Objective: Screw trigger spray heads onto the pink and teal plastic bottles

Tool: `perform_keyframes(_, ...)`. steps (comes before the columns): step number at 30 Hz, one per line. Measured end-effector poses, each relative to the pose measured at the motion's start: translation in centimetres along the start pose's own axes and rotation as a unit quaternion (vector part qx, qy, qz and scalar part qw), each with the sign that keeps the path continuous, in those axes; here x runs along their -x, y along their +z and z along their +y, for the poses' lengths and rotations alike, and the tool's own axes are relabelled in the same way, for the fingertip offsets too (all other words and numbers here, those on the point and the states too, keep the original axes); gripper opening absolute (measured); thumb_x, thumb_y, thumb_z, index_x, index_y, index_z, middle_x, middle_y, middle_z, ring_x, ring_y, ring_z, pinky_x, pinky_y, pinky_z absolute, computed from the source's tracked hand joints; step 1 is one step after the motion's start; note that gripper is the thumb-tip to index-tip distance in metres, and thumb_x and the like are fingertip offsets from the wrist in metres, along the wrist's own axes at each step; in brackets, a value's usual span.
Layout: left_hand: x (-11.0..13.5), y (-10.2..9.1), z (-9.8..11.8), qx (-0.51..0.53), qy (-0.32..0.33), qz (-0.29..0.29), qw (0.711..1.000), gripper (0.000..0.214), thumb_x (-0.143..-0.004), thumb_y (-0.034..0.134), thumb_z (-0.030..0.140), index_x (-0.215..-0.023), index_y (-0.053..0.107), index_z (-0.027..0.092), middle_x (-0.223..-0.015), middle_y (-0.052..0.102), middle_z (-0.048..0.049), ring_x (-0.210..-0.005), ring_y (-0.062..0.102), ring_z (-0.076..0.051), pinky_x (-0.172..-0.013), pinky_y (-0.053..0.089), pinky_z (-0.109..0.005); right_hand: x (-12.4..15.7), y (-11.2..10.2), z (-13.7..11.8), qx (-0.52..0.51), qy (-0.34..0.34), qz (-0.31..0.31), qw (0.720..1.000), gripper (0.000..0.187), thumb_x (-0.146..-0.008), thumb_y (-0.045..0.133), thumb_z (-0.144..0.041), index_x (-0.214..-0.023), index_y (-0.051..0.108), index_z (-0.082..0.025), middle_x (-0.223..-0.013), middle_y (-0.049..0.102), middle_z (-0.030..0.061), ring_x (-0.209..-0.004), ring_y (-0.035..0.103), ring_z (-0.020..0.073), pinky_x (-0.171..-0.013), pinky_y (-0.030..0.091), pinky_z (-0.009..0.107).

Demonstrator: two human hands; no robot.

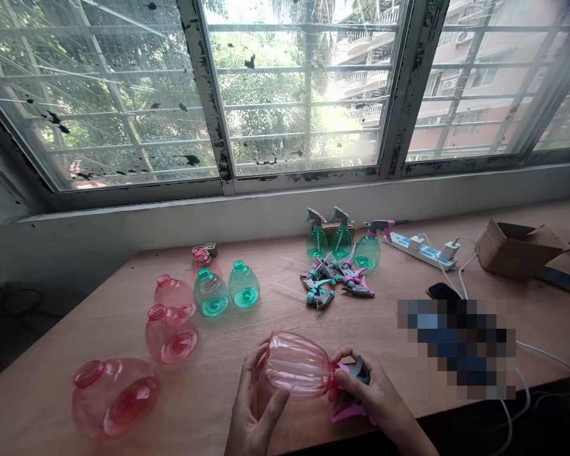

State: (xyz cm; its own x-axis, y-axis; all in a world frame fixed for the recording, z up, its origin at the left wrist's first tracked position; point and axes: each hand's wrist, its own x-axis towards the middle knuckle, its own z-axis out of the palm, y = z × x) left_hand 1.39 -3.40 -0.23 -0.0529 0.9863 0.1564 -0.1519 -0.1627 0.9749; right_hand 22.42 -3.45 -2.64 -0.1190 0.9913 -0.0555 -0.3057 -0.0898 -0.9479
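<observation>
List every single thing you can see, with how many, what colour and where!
Held bottle: 1, pink, sideways between the grips
Held spray top: 1, pink and grey, at that bottle's neck
Pink bottles: 4, pink, table's left, no tops
Plain green bottles: 2, green, left of centre, no tops
Topped green bottles: 3, green, near the wall
Loose spray tops: several, grey with pink or green, piled before those
Power strip: 1, white, right
Box: 1, brown, far right
Phone-like thing: 1, black, right, partly hidden by blur
Cables: several, white, right
Table: 1, brown, underneath
Windows: several panes, grey frames, behind
Left grip: 1, bare, bottle's wide end
Right grip: 1, bare, spray top
</observation>
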Motion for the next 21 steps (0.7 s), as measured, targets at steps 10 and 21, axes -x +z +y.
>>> perform_keyframes(10, 0.0, -0.9, -0.8, -0.004, 0.01, -0.04, 0.999, 0.055, -0.078, 0.077, 0.037, -0.129, 0.06, 0.035, -0.152, 0.05, -0.0043, -0.143, 0.041, -0.032, -0.12, 0.032, -0.044, -0.1, -0.1, 0.3, -0.017, -0.007, 0.011, 1.0, 0.044, -0.077, 0.076, -0.055, -0.096, 0.055, -0.021, -0.063, 0.073, 0.0017, -0.052, 0.067, 0.0189, -0.054, 0.054, 0.031)
perform_keyframes(21, -0.5, -1.2, -0.9, -0.007, 0.017, -0.035, 0.999, 0.048, -0.079, 0.077, 0.033, -0.124, 0.064, 0.033, -0.148, 0.055, -0.0034, -0.142, 0.043, -0.03, -0.119, 0.034, -0.042, -0.2, -0.1, 0.4, 0.002, -0.008, 0.004, 1.0, 0.043, -0.08, 0.076, -0.052, -0.098, 0.058, -0.017, -0.063, 0.074, 0.0026, -0.056, 0.068, 0.0184, -0.057, 0.052, 0.03)
